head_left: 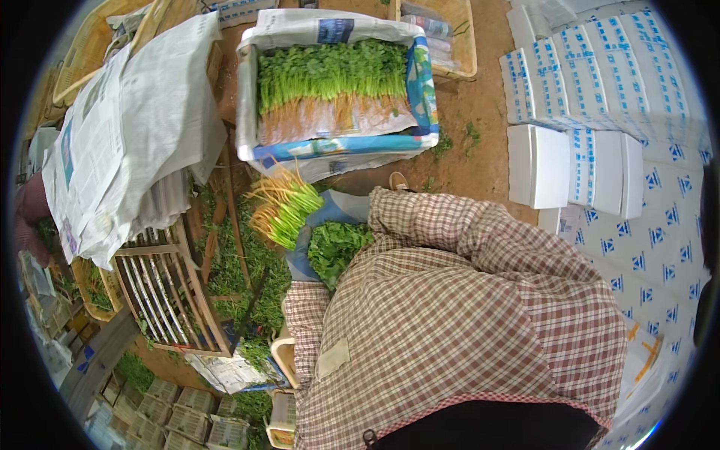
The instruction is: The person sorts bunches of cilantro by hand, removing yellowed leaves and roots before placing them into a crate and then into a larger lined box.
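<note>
Both my hands, in blue-grey gloves, are closed around a bunch of leafy greens [300,210] with pale green stalks and long orange-brown roots. My left hand [301,256] grips it from the near side, and my right hand [341,207] wraps it from the far right. The roots point up and left, while the dark leaves lie near my chest. Just beyond the bunch stands a paper-lined crate [337,148]. In it, similar greens [334,79] lie in rows, leaves at the far side and roots toward me.
Newspaper sheets [142,112] cover a stack at the left, beside a slatted wooden frame [161,289]. Loose greens [232,262] litter the ground there. At the right stand white foam boxes [538,166] and a wrapped stack [592,71]. A yellow crate [463,45] sits at the far side.
</note>
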`<state>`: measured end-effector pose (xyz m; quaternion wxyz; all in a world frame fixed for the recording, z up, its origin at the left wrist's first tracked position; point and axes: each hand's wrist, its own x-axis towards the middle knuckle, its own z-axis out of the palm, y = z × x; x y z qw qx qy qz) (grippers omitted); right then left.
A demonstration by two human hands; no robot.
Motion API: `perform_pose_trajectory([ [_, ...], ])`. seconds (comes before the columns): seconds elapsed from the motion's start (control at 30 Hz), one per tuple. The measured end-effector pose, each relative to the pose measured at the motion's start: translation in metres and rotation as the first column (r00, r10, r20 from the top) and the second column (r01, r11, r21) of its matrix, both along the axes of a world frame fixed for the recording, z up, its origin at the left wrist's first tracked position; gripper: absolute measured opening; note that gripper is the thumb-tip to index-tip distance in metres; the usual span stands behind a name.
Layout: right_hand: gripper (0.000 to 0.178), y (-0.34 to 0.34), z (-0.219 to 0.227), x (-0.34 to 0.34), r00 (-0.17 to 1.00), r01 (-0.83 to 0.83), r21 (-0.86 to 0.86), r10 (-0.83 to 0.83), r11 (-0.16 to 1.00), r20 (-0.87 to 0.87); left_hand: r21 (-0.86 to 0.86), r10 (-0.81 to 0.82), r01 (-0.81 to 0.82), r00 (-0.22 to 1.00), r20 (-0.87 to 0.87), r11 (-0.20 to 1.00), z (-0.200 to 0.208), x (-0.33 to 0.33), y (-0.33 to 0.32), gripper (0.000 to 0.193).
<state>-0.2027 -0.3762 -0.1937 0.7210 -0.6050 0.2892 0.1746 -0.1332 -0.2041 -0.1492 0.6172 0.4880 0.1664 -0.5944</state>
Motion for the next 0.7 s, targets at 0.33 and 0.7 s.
perform_pose_trajectory([
  [0.33,0.064,-0.194,0.132,0.047,0.916,-0.245,-0.103,0.265,0.964,0.301,-0.112,0.286,-0.278,0.956,0.062,0.954,-0.058,0.021,-0.148,0.038],
  [0.7,0.046,-0.318,0.179,0.049,0.989,0.129,-0.06,-0.132,0.99,-0.064,-0.333,0.19,-0.019,0.85,0.491,0.943,0.099,0.065,-0.316,0.054],
])
